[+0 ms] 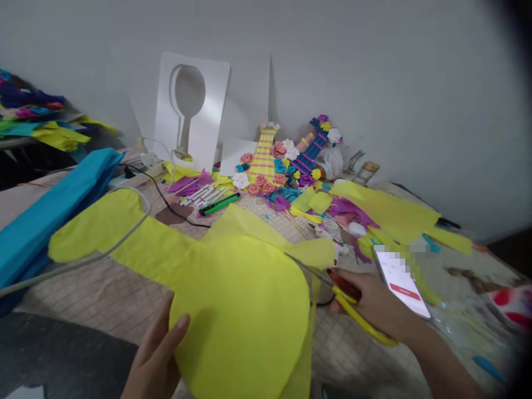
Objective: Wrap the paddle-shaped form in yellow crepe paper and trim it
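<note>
My left hand (160, 349) grips the lower left edge of a yellow paddle-shaped piece (241, 310), its thumb on top and its fingers mostly hidden beneath. The piece has a wide round part near me and a narrower arm ending in a rounded tip at the left. Behind its round edge sticks out a thinner sheet of yellow paper (249, 224). In my right hand (374, 302) is a pair of scissors (344, 296) with yellow and red handles. Their blades lie at the right rim of the round part, against the yellow paper.
A blue paper roll (58, 213) and a white cable (133, 233) lie at the left. Behind are a green cutter knife (219, 204), several white pens (201, 197) and flower-decorated crafts (266, 158). A white cut-out board (191, 111) leans on the wall. A lit phone (402, 282) lies at right.
</note>
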Motion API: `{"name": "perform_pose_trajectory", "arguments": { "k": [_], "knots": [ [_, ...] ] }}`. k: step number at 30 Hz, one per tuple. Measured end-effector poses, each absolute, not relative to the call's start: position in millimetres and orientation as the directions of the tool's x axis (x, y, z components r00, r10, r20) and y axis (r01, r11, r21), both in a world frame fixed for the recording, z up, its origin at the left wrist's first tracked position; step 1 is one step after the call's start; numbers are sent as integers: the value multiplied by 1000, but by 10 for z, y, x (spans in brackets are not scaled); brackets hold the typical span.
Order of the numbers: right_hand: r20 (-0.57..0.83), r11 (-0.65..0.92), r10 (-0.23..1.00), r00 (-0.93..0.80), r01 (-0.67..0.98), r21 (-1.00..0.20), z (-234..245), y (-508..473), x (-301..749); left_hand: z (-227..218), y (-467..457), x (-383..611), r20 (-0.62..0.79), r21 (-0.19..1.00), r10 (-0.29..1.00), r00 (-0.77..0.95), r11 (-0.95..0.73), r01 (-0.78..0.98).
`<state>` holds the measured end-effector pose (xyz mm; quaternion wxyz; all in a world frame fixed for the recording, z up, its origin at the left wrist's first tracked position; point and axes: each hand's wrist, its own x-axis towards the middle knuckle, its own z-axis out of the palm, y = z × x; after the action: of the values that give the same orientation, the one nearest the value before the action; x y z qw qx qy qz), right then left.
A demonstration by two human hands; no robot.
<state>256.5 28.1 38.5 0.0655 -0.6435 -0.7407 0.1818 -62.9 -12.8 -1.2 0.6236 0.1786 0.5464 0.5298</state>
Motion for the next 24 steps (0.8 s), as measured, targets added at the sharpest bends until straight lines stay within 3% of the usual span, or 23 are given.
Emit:
{"name": "perform_pose_trajectory", "arguments": {
  "k": [5, 10, 19, 24],
  "knots": [
    [-137, -23, 989, -48, 883, -469, 239, -36, 2507, 199, 43, -463, -525, 774, 851, -19, 468, -427],
    [-172, -120, 984, 55, 910, -398, 150, -278, 2587, 80, 119, -302, -558, 703, 823, 109, 538, -466],
    [-282, -195, 956, 79, 890, -411, 28, -517, 3017, -284, -184, 261, -587, 548, 748, 311, 649, -527],
    [-218, -198, 970, 110, 876, -439, -3, -591, 3138, -118, 23, 125, -639, 593, 717, 278, 690, -415]
  ]
}}
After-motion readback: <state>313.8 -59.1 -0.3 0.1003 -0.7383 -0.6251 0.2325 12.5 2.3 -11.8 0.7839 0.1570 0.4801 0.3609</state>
